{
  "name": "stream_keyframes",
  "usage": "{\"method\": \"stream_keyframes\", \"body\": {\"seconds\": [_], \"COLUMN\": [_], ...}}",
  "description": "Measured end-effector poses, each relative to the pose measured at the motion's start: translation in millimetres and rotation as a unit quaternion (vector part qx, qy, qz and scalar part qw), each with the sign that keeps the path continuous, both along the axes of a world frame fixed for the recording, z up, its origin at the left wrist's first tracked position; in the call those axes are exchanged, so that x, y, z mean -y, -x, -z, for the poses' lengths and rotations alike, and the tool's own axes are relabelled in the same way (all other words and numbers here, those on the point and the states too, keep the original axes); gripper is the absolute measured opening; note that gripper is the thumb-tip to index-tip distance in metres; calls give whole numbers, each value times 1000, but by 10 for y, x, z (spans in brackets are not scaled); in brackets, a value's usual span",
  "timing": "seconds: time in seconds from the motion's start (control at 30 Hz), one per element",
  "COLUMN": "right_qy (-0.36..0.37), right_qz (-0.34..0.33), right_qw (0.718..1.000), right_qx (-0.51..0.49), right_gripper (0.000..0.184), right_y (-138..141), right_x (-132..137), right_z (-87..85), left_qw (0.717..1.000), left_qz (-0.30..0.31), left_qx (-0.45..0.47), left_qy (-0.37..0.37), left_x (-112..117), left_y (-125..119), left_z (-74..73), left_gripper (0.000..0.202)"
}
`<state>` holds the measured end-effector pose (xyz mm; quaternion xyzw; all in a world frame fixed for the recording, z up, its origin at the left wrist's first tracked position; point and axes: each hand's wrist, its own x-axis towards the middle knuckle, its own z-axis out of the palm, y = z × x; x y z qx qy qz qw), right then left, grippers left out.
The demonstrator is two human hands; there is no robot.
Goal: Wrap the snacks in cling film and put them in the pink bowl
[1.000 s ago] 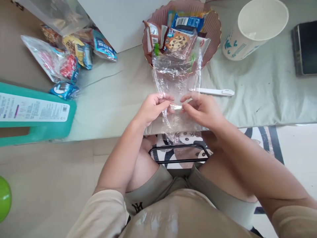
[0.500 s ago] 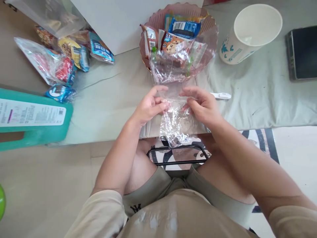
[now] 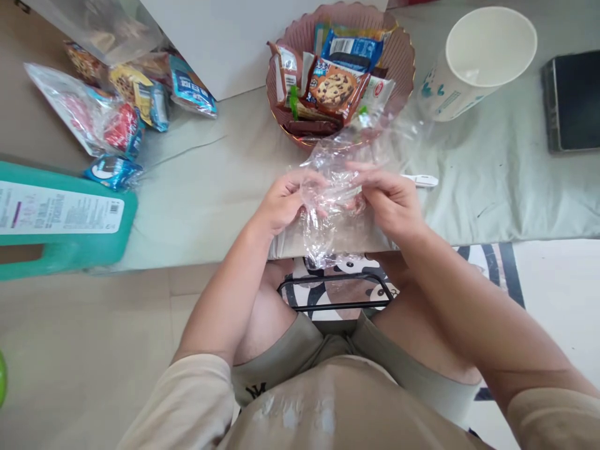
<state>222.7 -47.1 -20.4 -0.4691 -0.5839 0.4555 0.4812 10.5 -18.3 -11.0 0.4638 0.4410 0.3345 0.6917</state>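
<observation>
A clear, crinkled plastic bag (image 3: 323,228) stretches between my two hands at the table's near edge, its lower end hanging past that edge. My left hand (image 3: 285,199) is closed on its left side, with the film partly covering the fingertips. My right hand (image 3: 389,197) pinches the right side. The bag's upper part reaches the front rim of a pink ribbed bowl (image 3: 405,69). Wrapped snacks fill this bowl, among them a brown cookie packet (image 3: 335,90) and a blue packet (image 3: 351,50).
A white paper cup (image 3: 469,81) and a dark phone (image 3: 576,103) are to the right. Beside my right hand lies a white, slim object (image 3: 424,180). Several snack packets (image 3: 135,94) and a teal jug (image 3: 89,250) occupy the left. A white box (image 3: 210,44) stands behind.
The bag's upper part has bunched up and come down toward my hands, uncovering the snacks in the bowl. Both hands have drawn its film together.
</observation>
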Motion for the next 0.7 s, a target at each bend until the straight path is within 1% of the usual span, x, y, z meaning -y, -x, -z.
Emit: {"method": "stream_keyframes", "body": {"seconds": [0.07, 0.17, 0.27, 0.33, 0.4, 0.47, 0.5, 0.57, 0.6, 0.67, 0.7], "right_qy": [-18, -24, -37, -28, -9, 1, 3, 15, 30, 68, 85], "right_qz": [9, 10, -1, -3, 0, -11, -27, -50, -51, -24, -6], "right_qw": [1000, 999, 998, 997, 997, 996, 995, 995, 996, 997, 996], "right_qx": [13, 37, 60, 69, 76, 91, 95, 86, 73, 38, 16], "right_gripper": [22, 24, 21, 18, 16, 20, 24, 33, 33, 24, 24], "right_y": [-27, -68, -110, -146, -189, -233, -248, -256, -245, -198, -167], "right_x": [-8, -24, -48, -74, -105, -130, -135, -130, -120, -92, -79], "right_z": [20, 41, 61, 87, 124, 162, 177, 195, 196, 187, 176], "left_qw": [1000, 999, 997, 997, 995, 990, 987, 986, 987, 989, 991], "left_qz": [-23, -50, -68, -63, -66, -83, -91, -97, -95, -91, -88], "left_qx": [3, -16, -36, -28, -25, -43, -54, -65, -64, -57, -49], "left_qy": [8, -7, -28, -39, -71, -110, -122, -122, -114, -98, -90], "left_x": [-14, -29, -50, -65, -76, -76, -73, -60, -53, -36, -28], "left_y": [1, 10, 12, 14, 24, 40, 48, 59, 59, 52, 45], "left_z": [-28, -75, -72, -40, -2, 24, 28, 24, 17, 5, 3], "left_gripper": [21, 7, 10, 15, 23, 27, 24, 16, 16, 24, 27]}}
